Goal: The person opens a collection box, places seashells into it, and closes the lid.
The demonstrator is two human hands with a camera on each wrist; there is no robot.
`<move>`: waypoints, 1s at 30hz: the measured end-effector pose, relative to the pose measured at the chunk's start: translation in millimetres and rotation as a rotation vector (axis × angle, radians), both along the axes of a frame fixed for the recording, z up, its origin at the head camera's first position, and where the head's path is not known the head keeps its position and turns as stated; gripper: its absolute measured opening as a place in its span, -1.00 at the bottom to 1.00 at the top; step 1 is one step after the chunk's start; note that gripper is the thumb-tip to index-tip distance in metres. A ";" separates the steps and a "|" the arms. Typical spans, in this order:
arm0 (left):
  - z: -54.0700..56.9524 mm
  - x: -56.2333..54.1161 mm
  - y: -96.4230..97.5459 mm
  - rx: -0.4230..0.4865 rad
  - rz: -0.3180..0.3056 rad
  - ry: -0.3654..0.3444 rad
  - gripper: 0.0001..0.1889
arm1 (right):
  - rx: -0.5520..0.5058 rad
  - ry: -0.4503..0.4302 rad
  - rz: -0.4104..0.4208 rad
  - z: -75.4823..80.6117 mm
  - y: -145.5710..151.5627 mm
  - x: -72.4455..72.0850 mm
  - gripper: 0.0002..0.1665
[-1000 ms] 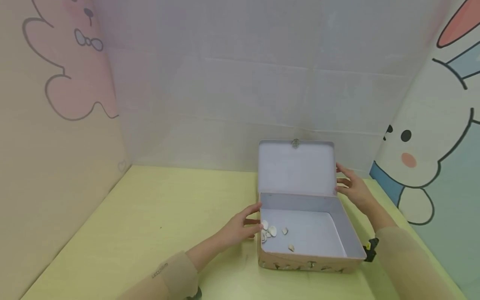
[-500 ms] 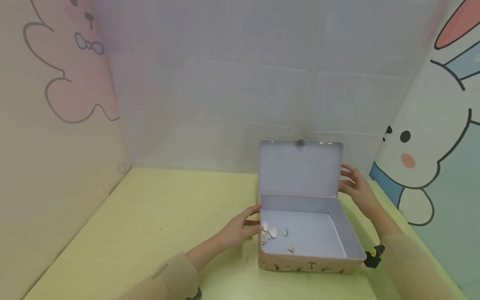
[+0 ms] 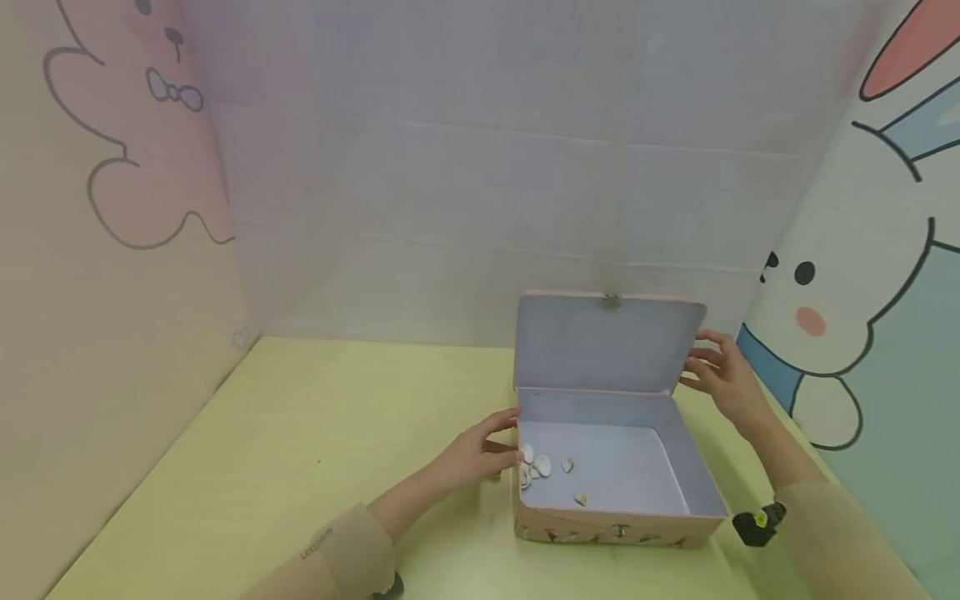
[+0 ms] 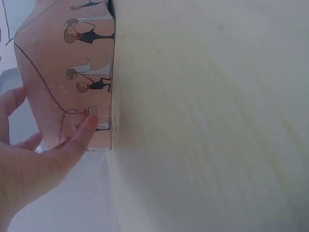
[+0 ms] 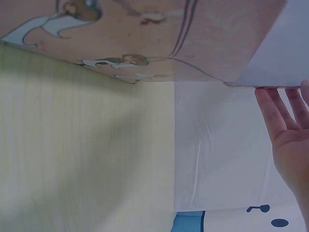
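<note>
A pink metal case (image 3: 570,525) with wedding-couple prints stands at the right of the table, its lid (image 3: 600,342) raised and tilted slightly forward. Several small pale seashells (image 3: 542,465) lie inside, most of them grouped along the left wall. My left hand (image 3: 472,454) rests against the case's left side with fingers spread; the left wrist view shows a digit on the printed outer wall (image 4: 53,72). At the lid's right edge is my right hand (image 3: 731,387), its nearly straight fingers (image 5: 271,113) touching that edge from the side, tips partly hidden.
The light yellow table (image 3: 337,417) stretches away to the left of the case. A pale sheet wall (image 3: 420,208) stands behind the lid. On the right, close to my right arm, is a wall panel with a cartoon rabbit (image 3: 832,292).
The lid has swung forward from a more upright lean, and its top edge sits lower in perspective. My right hand moved slightly right with it; left hand and shells stayed put.
</note>
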State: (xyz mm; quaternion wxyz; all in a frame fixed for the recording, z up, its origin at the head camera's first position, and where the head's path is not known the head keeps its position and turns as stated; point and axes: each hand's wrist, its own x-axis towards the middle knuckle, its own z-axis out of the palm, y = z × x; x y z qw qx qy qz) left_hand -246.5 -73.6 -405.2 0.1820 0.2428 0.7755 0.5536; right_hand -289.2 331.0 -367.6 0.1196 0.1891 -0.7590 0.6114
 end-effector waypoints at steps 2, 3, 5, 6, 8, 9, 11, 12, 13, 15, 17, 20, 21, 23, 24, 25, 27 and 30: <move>-0.1 0.0 -0.1 0.014 0.003 -0.011 -0.30 | 0.008 0.018 0.002 -0.4 -0.6 2.6 -0.49; 0.2 0.1 -0.2 0.022 0.003 -0.016 -0.30 | 0.026 0.031 -0.002 -0.3 -1.0 4.2 -0.47; 0.9 0.3 -0.1 0.037 0.007 -0.030 -0.29 | 0.067 0.056 -0.006 -0.1 -1.4 7.3 -0.45; 1.4 0.5 0.2 0.045 0.007 -0.036 -0.29 | 0.096 0.068 -0.013 0.2 -1.5 8.8 -0.44; 1.1 0.1 1.0 0.054 0.010 -0.048 -0.29 | 0.157 0.091 -0.026 0.5 -1.8 11.7 -0.42; 0.8 -0.4 1.6 0.059 0.015 -0.053 -0.29 | 0.166 0.100 -0.022 0.4 -1.5 12.8 -0.41; -0.7 -1.7 2.8 0.077 0.028 -0.060 -0.29 | 0.170 0.108 -0.013 -0.9 -0.8 14.3 -0.41; -1.6 -2.5 3.3 0.088 0.036 -0.056 -0.30 | 0.160 0.112 -0.004 -2.0 -0.4 14.9 -0.42; -2.7 -3.2 3.6 0.090 0.046 -0.043 -0.30 | 0.138 0.115 0.015 -3.1 0.0 15.4 -0.42; -5.1 -4.3 4.2 0.096 0.064 -0.030 -0.33 | 0.083 0.121 0.061 -5.7 0.6 16.4 -0.45; -6.0 -4.7 4.9 0.094 0.081 -0.026 -0.38 | 0.041 0.132 0.104 -8.1 1.6 17.1 -0.47; -5.6 -4.0 5.9 0.076 0.091 -0.050 -0.41 | 0.025 0.149 0.131 -10.3 2.3 18.2 -0.47; -4.6 -3.5 6.3 0.074 0.093 -0.066 -0.41 | 0.024 0.154 0.136 -10.6 2.5 18.7 -0.47; -1.8 -2.3 7.3 0.076 0.090 -0.098 -0.37 | 0.030 0.167 0.140 -10.9 3.1 20.0 -0.44; -0.4 -1.7 8.0 0.078 0.088 -0.115 -0.34 | 0.023 0.171 0.145 -10.9 3.3 20.8 -0.43; 1.0 -1.3 8.8 0.081 0.086 -0.130 -0.32 | 0.023 0.179 0.152 -10.8 3.5 21.8 -0.41; 4.1 0.1 10.9 0.099 0.084 -0.157 -0.30 | 0.018 0.197 0.168 -10.8 4.0 23.6 -0.37; 5.3 -0.1 14.6 0.139 0.085 -0.170 -0.29 | 0.015 0.230 0.188 -12.1 4.4 24.7 -0.35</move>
